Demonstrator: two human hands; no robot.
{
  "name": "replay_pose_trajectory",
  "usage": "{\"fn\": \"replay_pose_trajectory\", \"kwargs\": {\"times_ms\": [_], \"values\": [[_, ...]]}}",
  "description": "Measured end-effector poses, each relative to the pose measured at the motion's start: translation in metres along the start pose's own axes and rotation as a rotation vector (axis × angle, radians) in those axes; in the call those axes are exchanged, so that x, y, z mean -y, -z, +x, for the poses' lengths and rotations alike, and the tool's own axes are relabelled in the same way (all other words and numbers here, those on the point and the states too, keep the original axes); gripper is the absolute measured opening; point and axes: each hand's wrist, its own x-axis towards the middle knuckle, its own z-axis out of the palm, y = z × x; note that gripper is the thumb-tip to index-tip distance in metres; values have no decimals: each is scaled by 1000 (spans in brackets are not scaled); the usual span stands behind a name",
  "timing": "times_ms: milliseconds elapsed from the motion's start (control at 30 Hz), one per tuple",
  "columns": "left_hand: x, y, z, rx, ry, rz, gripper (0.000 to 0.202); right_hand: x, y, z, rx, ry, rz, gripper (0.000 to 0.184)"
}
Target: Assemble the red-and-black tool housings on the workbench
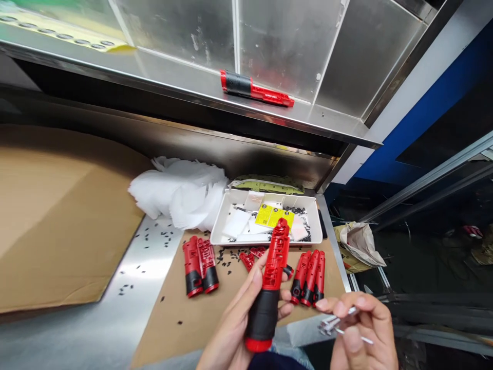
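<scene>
The left hand (234,329) grips a red and black tool handle (269,285), held upright just in front of the white tray (314,226). The right hand (364,331), to the right of that handle, pinches small metal parts (331,324), perhaps clips; they are too blurred to tell. Left of the tray lies a heap of white foam sheets (181,192). Between tray and hands, more red handles (200,264) rest on cardboard (173,318).
</scene>
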Motion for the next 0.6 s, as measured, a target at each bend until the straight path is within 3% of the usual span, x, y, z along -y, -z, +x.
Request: {"fn": "replay_pose_trajectory", "kwargs": {"times_ms": [67, 133, 233, 333, 433, 533, 600], "values": [[-8, 28, 13, -51, -104, 47, 72, -13, 16, 9, 77, -24, 50, 10], [-20, 68, 32, -153, -244, 141, 81, -30, 32, 13, 168, -74, 62, 12], [-40, 136, 68, -434, -441, 386, 80, -60, 45, 5, 141, -268, -26, 17], [-52, 190, 102, -656, -478, 693, 81, -91, 43, -11, 134, -378, -232, 24], [-53, 213, 124, -689, -402, 917, 84, -119, 33, -21, 305, -298, -519, 25], [-48, 214, 134, -670, -386, 984, 88, -141, 23, -26, 462, -202, -833, 16], [-43, 211, 136, -658, -414, 982, 93, -153, 16, -32, 503, -168, -1040, 20]]}}
